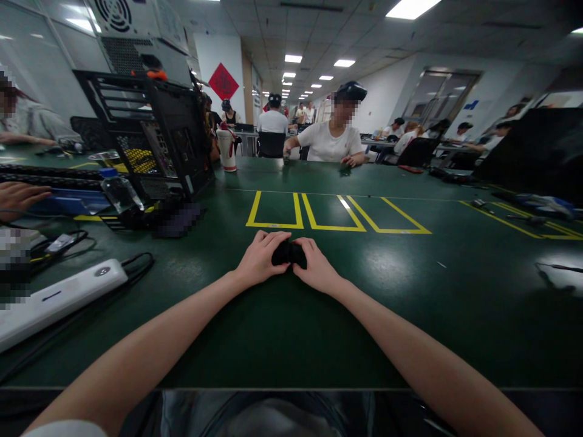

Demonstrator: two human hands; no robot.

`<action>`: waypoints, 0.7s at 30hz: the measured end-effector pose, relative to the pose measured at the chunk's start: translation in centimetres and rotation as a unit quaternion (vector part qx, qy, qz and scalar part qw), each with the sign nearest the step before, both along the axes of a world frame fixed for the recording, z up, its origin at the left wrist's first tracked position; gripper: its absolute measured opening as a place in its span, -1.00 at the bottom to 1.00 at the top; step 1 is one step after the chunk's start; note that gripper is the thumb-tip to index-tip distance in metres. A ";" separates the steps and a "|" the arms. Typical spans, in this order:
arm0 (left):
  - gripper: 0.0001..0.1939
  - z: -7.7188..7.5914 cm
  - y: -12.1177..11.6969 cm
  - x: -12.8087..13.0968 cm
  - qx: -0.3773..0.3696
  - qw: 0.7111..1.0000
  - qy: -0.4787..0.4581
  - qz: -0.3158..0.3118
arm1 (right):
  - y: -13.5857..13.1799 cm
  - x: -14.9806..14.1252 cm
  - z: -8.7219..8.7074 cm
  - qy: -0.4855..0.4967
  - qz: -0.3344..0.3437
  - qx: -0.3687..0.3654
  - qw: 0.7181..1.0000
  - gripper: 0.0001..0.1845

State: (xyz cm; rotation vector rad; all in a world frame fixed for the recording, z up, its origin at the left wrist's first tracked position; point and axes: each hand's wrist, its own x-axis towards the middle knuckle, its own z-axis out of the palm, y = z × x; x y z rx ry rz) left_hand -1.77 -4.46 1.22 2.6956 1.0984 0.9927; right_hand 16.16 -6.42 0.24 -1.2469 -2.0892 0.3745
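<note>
Both of my hands meet over the dark green table, just in front of the yellow taped outlines point(276, 226). Between them is a small black object point(281, 254) with rounded ends, too dark for me to make out its kind. My left hand point(260, 258) has its fingers and thumb curled around the left end. The right end is gripped by my right hand point(317, 267), thumb below and fingers on top. A narrow middle shows between the two ends; whether it is one piece or two, I cannot tell.
On the left lie a white power strip point(64, 297), cables, a clear bottle point(119, 189) and an open black computer case point(159, 133). A white cup point(226, 149) stands behind. Across the table sits a person point(330, 139). Tools and a dark screen point(542, 158) are at right.
</note>
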 end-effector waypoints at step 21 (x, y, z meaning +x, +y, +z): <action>-0.41 -1.2 4.1 -0.4 -0.218 0.967 -0.129 -0.036 | 0.6 1.2 0.1 -0.029 -0.087 -0.046 0.995 -0.53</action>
